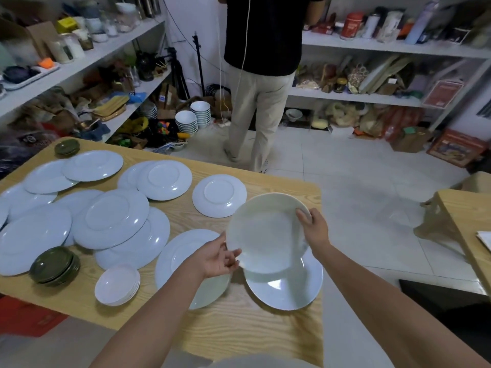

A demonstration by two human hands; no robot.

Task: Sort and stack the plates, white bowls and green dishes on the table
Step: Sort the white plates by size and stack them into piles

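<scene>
Mid-sort on the wooden table, with loose plates overlapping across its left half. Holding one pale plate raised and tilted near the right edge, just above another plate lying flat. Likely gathering plates into one stack; next calls for lowering it level and centred onto that plate, gently, without knocking rims. Stacked already, front left: white bowls, green dishes. Pinching the near rim with the left hand, gripping the far rim with the right hand, thumb on top.

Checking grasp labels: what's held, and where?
A round white ceramic plate, by its rim: left hand at the left edge, right hand at the right edge.
</scene>
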